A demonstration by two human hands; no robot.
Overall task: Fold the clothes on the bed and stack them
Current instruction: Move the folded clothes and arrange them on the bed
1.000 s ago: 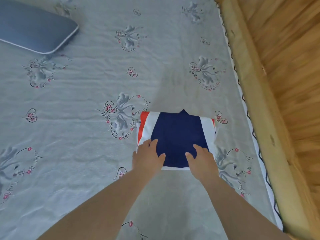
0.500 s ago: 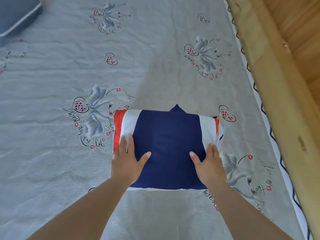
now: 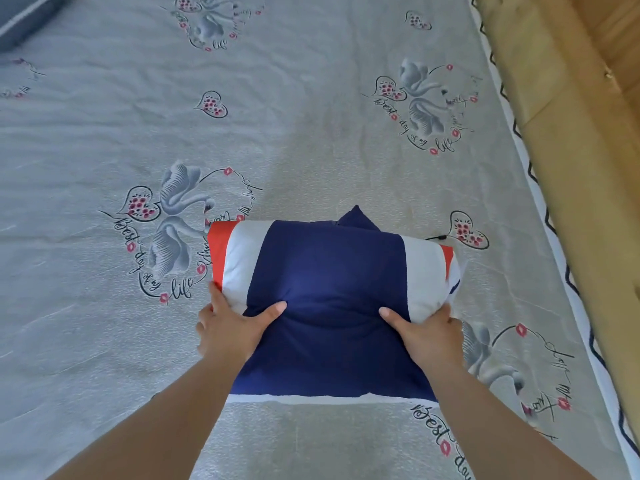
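A folded garment [image 3: 329,282], navy in the middle with white and red bands at both sides, is in the centre of the bed. My left hand [image 3: 230,329] grips its left side, thumb on top and fingers tucked under the edge. My right hand [image 3: 427,336] grips its right side the same way. The garment bulges upward between my hands and its sides curl off the sheet. A small navy point sticks out at its far edge.
The bed sheet [image 3: 311,116] is grey with swan and heart prints. A blue-grey pillow [image 3: 20,19] lies at the far left corner. A wooden bed frame [image 3: 568,168] and wood floor [image 3: 620,26] run along the right.
My hands slid from flat on top of the garment out to its sides and took hold of it. The garment now lifts and bulges. The view has moved closer.
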